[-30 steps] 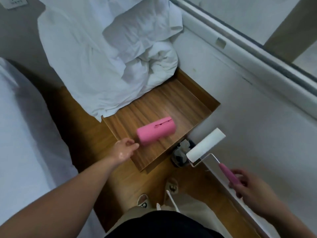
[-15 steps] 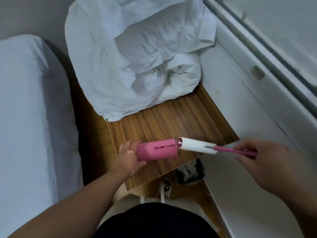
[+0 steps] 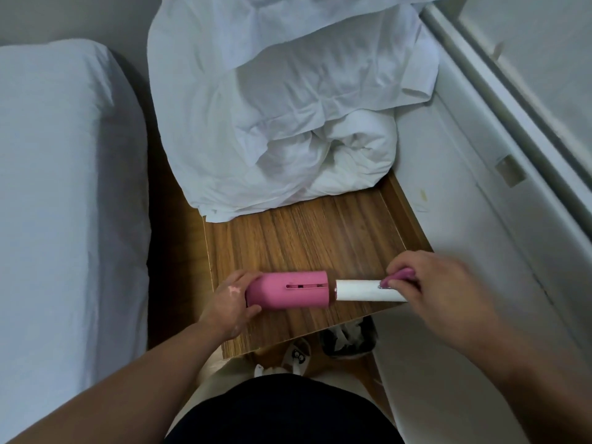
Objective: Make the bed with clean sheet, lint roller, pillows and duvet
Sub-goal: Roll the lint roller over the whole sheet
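A pink lint roller cover (image 3: 290,289) lies on its side on the wooden bedside table (image 3: 304,232). My left hand (image 3: 229,301) grips its closed left end. The white lint roller (image 3: 362,290) points its tip into the cover's open right end. My right hand (image 3: 439,283) grips the roller's pink handle, mostly hidden under my fingers. A crumpled white duvet and sheet pile (image 3: 282,107) covers the back of the table. The bed (image 3: 61,203) with a white sheet runs along the left.
A white wall and window frame (image 3: 499,155) close off the right side. On the wooden floor below the table's front edge sit a dark bin (image 3: 349,339) and slippers (image 3: 298,355). A narrow gap separates bed and table.
My right hand brought the roller from low on the right up to the cover's open end and slid along the handle close to the roll. My left hand closed on the cover's end.
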Tool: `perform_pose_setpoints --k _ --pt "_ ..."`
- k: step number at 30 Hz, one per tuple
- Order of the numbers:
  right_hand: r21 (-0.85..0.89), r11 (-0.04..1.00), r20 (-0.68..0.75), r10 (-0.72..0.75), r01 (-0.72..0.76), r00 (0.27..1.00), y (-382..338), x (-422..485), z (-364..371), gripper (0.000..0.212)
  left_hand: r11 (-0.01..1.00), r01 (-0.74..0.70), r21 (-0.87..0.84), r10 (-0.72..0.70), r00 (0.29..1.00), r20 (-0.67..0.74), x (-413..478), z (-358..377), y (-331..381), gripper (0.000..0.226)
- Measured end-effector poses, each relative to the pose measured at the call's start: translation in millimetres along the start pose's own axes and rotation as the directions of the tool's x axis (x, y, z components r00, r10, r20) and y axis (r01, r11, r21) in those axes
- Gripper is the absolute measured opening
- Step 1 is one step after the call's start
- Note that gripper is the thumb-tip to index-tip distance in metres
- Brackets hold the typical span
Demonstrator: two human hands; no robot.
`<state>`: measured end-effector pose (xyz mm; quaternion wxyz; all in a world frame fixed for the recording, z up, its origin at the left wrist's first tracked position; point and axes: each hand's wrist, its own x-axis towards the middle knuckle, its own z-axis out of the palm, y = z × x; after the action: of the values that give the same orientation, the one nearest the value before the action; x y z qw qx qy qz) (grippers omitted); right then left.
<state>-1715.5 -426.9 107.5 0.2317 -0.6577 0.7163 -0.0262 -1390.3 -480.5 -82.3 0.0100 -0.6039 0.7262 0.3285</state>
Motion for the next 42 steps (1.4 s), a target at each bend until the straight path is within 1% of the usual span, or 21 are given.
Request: perform_pose_setpoints --k 6,14,19,22,25,30,39,42 --pt "-0.030 0.995 0.034 -0.090 0.091 0.995 -20 22 27 0.011 0.999 -0.038 -0.038 0.038 0.999 0.001 4 1 -8 0.072" --pt "0.049 0.984 0.045 -0.173 0.170 0.984 -44 46 45 0.013 0.990 -0.114 -0.085 0.112 0.993 -0.027 9 3 -10 0.071" --pt "0.096 0.973 0.054 -0.215 0.209 0.975 -58 56 49 0.012 0.987 -0.125 -0.103 0.124 0.992 -0.015 12 4 -11 0.073" --pt "0.096 0.968 0.063 -0.240 0.233 0.969 -67 58 51 0.014 0.985 -0.128 -0.114 0.128 0.992 -0.006 14 3 -11 0.073" --pt "0.067 0.969 0.088 -0.244 0.239 0.966 -74 59 51 0.015 0.984 -0.134 -0.116 0.134 0.991 -0.002 16 2 -11 0.073" --pt "0.098 0.975 0.081 -0.206 0.198 0.975 -71 58 44 0.014 0.984 -0.143 -0.109 0.144 0.990 -0.005 18 4 -11 0.073" --pt "0.105 0.956 0.082 -0.283 0.275 0.956 -80 63 57 0.016 0.987 -0.131 -0.094 0.133 0.991 0.013 21 5 -9 0.074" --pt "0.115 0.945 0.057 -0.313 0.305 0.948 -82 67 54 0.015 0.988 -0.125 -0.093 0.127 0.992 0.015 22 6 -9 0.074"
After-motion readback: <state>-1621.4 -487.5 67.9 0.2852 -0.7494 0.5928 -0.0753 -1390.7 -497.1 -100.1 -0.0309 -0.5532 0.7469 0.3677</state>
